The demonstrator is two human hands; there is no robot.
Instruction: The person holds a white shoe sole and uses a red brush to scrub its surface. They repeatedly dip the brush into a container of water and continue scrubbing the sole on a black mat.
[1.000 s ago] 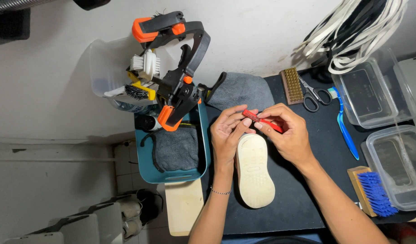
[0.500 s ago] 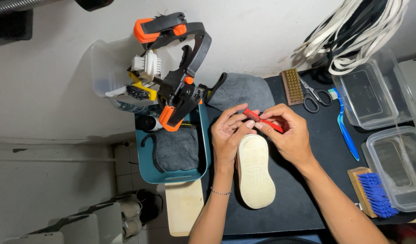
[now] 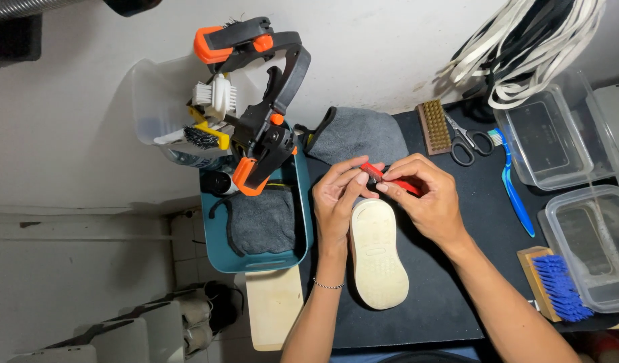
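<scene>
Shoe sole-up on my bench, both hands at its far end.
Left of the shoe (image 3: 378, 252) I see a tub (image 3: 213, 232) holding a cloth (image 3: 262, 220); scissors (image 3: 465, 140) and boxes (image 3: 558, 138) lie right; a brush (image 3: 557, 286) lies near right.

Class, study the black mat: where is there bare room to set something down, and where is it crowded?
Bare mat lies between the right hand and the blue toothbrush, running down toward the blue brush. Crowded: the far edge with scissors and bristle block, and the middle, where both hands work over the pale sole.
</scene>
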